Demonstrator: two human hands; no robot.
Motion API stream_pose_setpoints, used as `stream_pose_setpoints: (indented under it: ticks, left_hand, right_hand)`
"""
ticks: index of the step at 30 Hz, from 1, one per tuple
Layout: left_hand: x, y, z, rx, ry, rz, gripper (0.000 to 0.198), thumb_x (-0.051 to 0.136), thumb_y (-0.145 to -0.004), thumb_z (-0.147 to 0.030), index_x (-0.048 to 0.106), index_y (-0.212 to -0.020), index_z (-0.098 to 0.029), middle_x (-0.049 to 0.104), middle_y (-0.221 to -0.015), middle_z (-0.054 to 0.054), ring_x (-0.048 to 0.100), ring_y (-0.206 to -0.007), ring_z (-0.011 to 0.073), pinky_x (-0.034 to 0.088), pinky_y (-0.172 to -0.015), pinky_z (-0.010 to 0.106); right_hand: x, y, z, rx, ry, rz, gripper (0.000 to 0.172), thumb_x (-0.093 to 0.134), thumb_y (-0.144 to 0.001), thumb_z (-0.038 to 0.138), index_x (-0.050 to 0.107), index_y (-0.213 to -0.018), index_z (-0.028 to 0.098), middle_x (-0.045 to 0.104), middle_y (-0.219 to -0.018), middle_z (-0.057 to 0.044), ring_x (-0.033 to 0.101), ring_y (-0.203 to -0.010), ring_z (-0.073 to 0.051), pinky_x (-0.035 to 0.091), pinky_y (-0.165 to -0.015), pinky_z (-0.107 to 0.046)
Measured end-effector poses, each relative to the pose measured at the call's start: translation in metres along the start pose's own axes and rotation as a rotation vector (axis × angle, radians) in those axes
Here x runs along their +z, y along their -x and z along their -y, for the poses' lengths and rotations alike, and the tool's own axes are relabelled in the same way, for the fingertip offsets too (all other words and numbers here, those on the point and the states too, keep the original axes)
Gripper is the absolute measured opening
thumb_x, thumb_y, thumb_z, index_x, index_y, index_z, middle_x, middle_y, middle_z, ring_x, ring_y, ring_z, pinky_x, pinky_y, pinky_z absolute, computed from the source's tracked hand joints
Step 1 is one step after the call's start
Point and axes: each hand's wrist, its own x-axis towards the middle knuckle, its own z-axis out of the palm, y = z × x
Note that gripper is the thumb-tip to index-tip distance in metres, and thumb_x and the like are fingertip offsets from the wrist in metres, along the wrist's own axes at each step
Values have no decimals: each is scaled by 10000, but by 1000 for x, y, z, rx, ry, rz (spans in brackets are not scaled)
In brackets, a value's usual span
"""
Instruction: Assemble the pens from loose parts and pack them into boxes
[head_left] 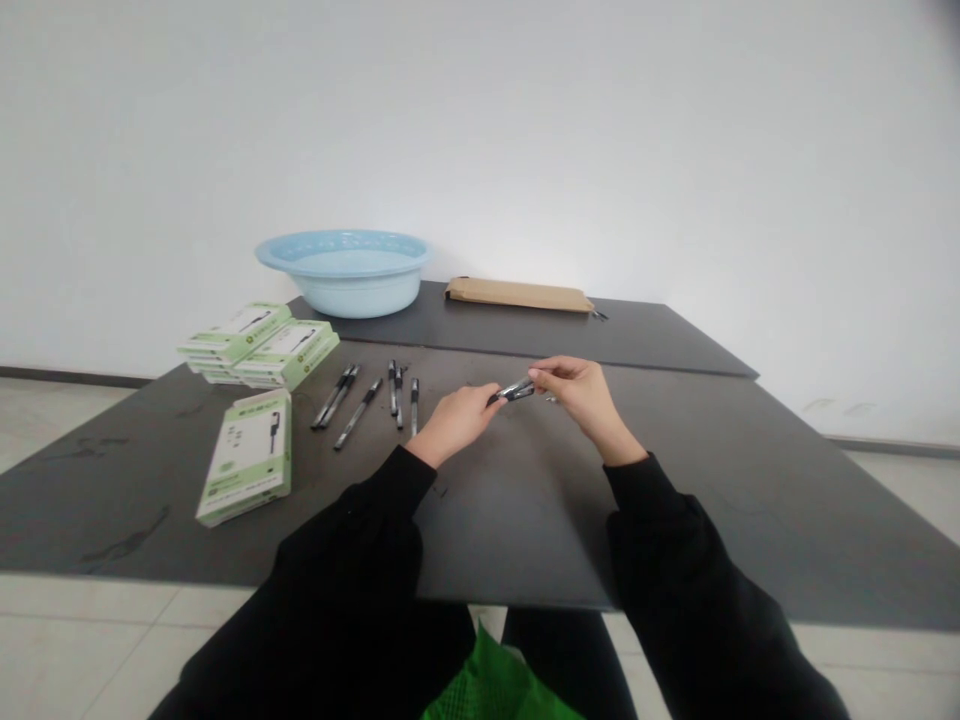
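Above the middle of the dark table, my left hand (463, 415) and my right hand (581, 395) are closed on black-and-clear pens (514, 390) between them. My left fingers pinch the left end, and my right thumb and fingertips grip the right end. It looks like two pens side by side, though the fingers hide part of them. Just left of my left hand lie several loose pens (358, 413) with black caps and clear barrels. A green-and-white pen box (247, 450) lies farther left, with a flap raised at its far end.
More green-and-white pen boxes (292, 345) are stacked at the table's left. Behind them stands a light blue basin (360, 290). A flat brown cardboard package (517, 293) lies near the wall. The dark table (690, 480) has a raised seam or step across its back part.
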Motion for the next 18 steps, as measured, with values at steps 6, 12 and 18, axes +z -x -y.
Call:
stream_pose_setpoints:
  ticks: [6,12,18]
  left_hand:
    - [0,1,-1,7,-14,0,320,380,-976,-399,609,-1124,-233,710,-1029,82,675,-916,251,476,-745,302]
    - [-1,1,-4,17,5,-14,360,340,-988,-419,611,-1113,-217,710,-1034,93,675,-927,252,478,-760,308]
    - [-4,1,-5,12,23,-18,359,330,-989,-422,602,-1121,-229,708,-1030,85,673,-927,241,471,-761,296]
  right_hand:
    - [6,1,-6,41,-20,14,316,810,-593,372,735,-767,120,702,-623,-55,636,-551,-151,533,-574,-292]
    - [15,5,-9,50,1,47,328,821,-571,346,689,-788,138,688,-613,-34,639,-547,-155,525,-543,-284]
    - [14,6,-2,46,-30,34,312,835,-560,362,651,-693,148,675,-588,-26,626,-526,-139,512,-525,-258]
